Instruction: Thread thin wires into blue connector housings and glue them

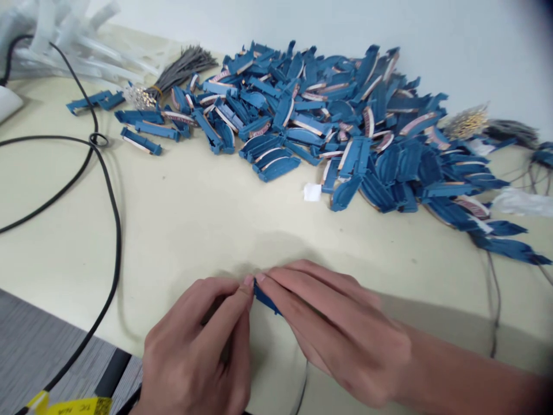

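Observation:
Between my two hands, low over the near part of the table, is a small blue plastic part, mostly covered by fingers. My left hand pinches its left end with thumb and forefinger. From the other side my right hand closes over it, fingertips close to the left thumb. A thin dark wire runs down below the right hand; whether it joins the part is hidden. Beyond the hands lies a large heap of similar blue plastic parts, several with white and reddish strips along an edge.
A banded bundle of grey wires lies left of the heap, another wire bundle at right. Clear plastic bags fill the back left. A black cable loops over the table's left side. A white scrap lies before the heap.

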### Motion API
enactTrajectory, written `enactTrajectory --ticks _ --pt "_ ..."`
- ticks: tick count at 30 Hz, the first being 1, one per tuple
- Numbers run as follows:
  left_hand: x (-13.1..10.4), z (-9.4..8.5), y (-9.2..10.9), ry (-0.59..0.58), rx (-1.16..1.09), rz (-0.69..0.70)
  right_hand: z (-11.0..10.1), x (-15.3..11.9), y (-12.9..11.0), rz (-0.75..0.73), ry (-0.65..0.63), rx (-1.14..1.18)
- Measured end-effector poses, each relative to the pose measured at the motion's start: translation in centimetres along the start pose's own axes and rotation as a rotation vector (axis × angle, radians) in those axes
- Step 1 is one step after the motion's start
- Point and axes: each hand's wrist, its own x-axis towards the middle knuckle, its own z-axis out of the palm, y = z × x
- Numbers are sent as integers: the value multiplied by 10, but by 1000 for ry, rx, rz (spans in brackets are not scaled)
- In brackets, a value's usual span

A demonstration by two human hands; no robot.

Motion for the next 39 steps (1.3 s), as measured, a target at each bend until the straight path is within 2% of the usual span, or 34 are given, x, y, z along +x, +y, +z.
enactTrajectory --ticks 6,19,23,28,32,35,39 --pt "1 2 -3 1 67 47 3 0 2 1 -6 64" --pt "-4 1 0 24 55 41 5 -3 -1 43 31 95" --pt "-2 4 -1 28 54 49 1 -4 -2 41 -15 46" --pt "0 4 -3 39 101 34 3 -7 -1 103 -80 105" --pt "-1 2 -5 -15 130 108 3 -3 -1 145 -83 118" --pt "0 4 -2 24 137 78 -2 5 -1 135 -55 149" --pt "1 8 3 112 125 29 -7 12 0 169 -86 148"
